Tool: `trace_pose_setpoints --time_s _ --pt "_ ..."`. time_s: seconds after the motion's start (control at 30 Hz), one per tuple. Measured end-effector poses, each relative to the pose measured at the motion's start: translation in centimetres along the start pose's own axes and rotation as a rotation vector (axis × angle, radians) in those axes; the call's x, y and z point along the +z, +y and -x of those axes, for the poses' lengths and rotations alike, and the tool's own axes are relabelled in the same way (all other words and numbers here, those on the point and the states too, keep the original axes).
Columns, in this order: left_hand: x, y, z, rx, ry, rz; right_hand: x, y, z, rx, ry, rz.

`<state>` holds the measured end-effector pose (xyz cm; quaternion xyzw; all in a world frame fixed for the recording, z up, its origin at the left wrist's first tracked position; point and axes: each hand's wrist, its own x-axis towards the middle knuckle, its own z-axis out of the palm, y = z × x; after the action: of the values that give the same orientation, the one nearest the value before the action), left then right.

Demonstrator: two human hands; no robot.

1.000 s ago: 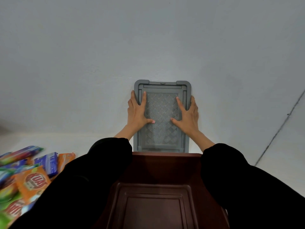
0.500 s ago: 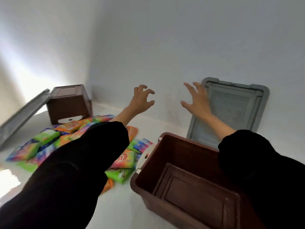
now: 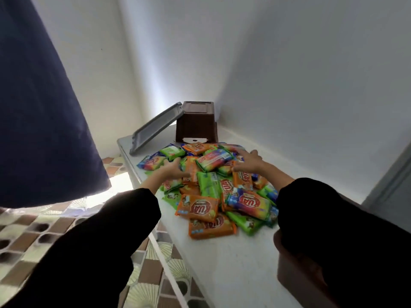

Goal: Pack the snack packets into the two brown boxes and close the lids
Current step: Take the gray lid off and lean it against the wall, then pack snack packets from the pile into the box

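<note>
1. We saw snack packets (image 3: 198,207) heaped on the middle of the desk (image 3: 224,267).
2. Our left hand (image 3: 174,169) and right hand (image 3: 249,162) lay apart on the heap, fingers spread.
3. One brown box (image 3: 195,123) stood at the desk's far end, a grey lid (image 3: 153,130) leaning on it.
4. A second brown box (image 3: 295,274) sat at the near right edge.

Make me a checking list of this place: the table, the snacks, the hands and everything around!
Surface: white table, packets heaped on it.
Job's things: snack packets in a loose pile; far brown box behind it, grey lid leaning on it; near brown box mostly hidden by the right sleeve.
Clutter: nothing seen.
Grips: left hand and right hand open, on either side of the pile.
Cables: nothing seen.
Surroundings: white walls, dark blue cloth, tiled floor.
</note>
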<state>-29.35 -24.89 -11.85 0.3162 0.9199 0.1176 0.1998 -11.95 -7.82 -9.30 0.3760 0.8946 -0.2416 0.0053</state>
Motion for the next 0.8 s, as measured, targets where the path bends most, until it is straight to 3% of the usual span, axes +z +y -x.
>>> trace_pose_setpoints --time_s 0.2,0.4,0.63,0.8 --pt "2.6 -0.1 -0.5 -0.013 0.126 0.047 3.0 1.1 -2.8 0.144 -0.182 0.102" --pt "3.9 -0.5 -2.1 -0.152 -0.015 0.233 4.1 1.8 -2.2 0.182 -0.111 0.146" --pt "3.6 -0.1 -3.6 -0.324 0.184 0.392 4.1 1.8 -1.6 0.12 -0.01 0.153" --pt "3.5 -1.1 -4.2 -0.279 0.36 0.447 3.3 1.2 -0.9 0.065 0.033 0.117"
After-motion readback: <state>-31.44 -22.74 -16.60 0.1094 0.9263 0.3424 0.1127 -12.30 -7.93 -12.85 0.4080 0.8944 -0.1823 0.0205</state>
